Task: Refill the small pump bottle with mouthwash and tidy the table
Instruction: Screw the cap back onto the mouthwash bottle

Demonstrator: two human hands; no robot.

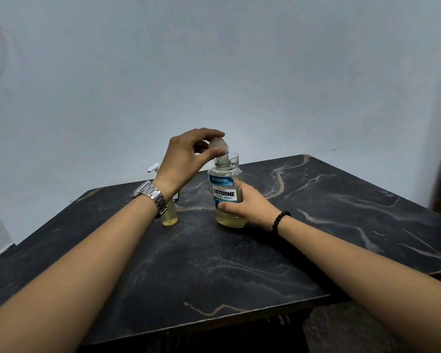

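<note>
on the dark marbled worktop (316, 225) a clear drinking glass (234, 160) stands just behind the mouthwash bottle (227, 197), and the small pump bottle (169, 214) stands upright to the left of it, largely hidden by the left wrist with its metal watch (152, 197), only its yellowish base and white pump tip showing. the mouthwash bottle stands upright near the middle of the worktop, long axis vertical, label facing the person, the right hand (248, 206) wrapped round its lower body. the left hand (189, 156) holds the clear cap (218, 145) tilted just above the bottle's neck, its fingers (209, 133) and thumb pinching it.
</note>
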